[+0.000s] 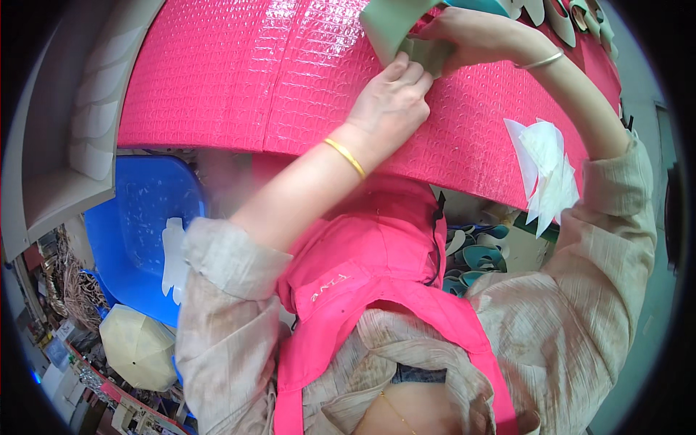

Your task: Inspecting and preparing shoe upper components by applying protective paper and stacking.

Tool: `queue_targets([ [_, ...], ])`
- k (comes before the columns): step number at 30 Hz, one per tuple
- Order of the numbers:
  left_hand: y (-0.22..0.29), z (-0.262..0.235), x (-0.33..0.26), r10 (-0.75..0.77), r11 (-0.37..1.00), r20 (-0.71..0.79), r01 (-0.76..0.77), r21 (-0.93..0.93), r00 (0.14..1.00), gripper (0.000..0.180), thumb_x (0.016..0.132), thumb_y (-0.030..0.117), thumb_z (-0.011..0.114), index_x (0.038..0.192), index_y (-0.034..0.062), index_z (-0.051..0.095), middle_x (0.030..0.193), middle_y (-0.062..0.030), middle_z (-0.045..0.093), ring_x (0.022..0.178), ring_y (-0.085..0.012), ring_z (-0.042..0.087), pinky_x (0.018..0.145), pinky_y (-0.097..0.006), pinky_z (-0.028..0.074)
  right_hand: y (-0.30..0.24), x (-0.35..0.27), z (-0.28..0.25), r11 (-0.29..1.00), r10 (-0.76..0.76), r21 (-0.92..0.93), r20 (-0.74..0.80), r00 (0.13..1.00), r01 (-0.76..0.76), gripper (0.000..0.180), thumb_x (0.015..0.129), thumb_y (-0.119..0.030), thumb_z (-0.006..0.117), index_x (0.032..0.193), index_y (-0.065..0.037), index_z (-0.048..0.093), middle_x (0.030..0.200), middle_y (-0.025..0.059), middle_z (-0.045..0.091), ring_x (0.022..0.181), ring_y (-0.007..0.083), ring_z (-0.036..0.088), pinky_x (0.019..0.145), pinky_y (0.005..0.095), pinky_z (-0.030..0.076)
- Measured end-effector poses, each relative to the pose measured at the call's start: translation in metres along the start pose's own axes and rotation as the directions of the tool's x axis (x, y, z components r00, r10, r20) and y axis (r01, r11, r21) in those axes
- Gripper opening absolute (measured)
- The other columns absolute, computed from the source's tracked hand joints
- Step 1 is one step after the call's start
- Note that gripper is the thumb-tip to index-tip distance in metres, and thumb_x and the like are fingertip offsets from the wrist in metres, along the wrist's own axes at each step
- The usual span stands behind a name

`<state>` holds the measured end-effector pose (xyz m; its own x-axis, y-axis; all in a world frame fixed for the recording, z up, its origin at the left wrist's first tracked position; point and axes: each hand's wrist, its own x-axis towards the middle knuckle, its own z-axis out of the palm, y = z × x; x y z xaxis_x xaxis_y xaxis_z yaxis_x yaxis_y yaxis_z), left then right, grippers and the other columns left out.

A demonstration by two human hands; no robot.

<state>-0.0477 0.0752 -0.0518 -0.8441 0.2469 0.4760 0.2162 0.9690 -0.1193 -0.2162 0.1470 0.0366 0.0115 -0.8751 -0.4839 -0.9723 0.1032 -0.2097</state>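
Fingers of the left hand (391, 101) and right hand (471, 32) pinch a pale green cut piece (428, 52) between fingertips above the pink textured sheet (239, 80); uneven pulling could crease it.

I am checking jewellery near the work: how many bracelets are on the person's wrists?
2. A gold bangle on the left wrist, above the pink bubble-wrap table; a silver bangle on the right wrist. None appear hidden.

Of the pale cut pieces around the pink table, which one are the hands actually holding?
The greenish-beige piece at the table's far edge: left hand and right hand both pinch it. The white stack lies untouched on the pink table; another white piece rests on the blue chair.
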Motion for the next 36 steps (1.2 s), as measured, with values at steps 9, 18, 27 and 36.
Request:
queue_targets([
  [9,-0.026,-0.052,-0.035,0.209,0.974,0.195,-0.222,0.049,0.958,0.010,0.061,0.014,0.054,0.060,0.0135,0.064,0.072,-0.0026,0.054,0.081,-0.0152,0.051,0.079,-0.026,0.037,-0.025,0.006,0.002,0.882,-0.058,0.470,0.190,0.980,-0.039,0.041,0.074,-0.027,0.064,0.100,0.002,0.057,0.085,0.0140,0.061,0.081,0.0221,0.057,0.077,0.0321,0.043],
  [18,-0.014,-0.038,-0.066,-0.074,0.996,0.103,0.068,0.054,0.992,0.026,0.067,0.009,0.055,0.091,-0.0005,0.060,0.086,-0.0032,0.051,0.083,-0.0149,0.050,0.077,-0.027,0.038,-0.046,0.042,0.049,0.812,0.219,0.583,-0.254,0.942,-0.031,0.048,0.070,-0.016,0.069,0.114,-0.005,0.053,0.099,0.0168,0.060,0.092,0.0283,0.058,0.080,0.0331,0.046],
  [27,-0.005,-0.042,-0.068,-0.309,0.925,0.127,0.329,-0.192,0.942,0.021,0.074,0.016,0.056,0.090,0.0038,0.061,0.086,-0.0028,0.049,0.086,-0.0166,0.048,0.086,-0.027,0.035,-0.056,0.049,0.034,0.965,0.161,0.223,-0.082,0.984,-0.139,0.040,0.071,-0.019,0.066,0.107,-0.004,0.056,0.092,0.0205,0.060,0.089,0.0325,0.057,0.078,0.0374,0.047],
  [36,0.009,-0.028,-0.060,-0.329,0.927,0.089,0.339,-0.158,0.940,0.032,0.072,0.015,0.058,0.099,-0.0005,0.058,0.098,-0.0067,0.051,0.088,-0.0209,0.048,0.086,-0.034,0.039,-0.052,0.040,0.022,0.994,-0.100,0.023,-0.264,0.959,0.110,0.039,0.064,-0.008,0.069,0.101,-0.002,0.057,0.085,0.0179,0.061,0.078,0.0327,0.059,0.070,0.0348,0.049],
])
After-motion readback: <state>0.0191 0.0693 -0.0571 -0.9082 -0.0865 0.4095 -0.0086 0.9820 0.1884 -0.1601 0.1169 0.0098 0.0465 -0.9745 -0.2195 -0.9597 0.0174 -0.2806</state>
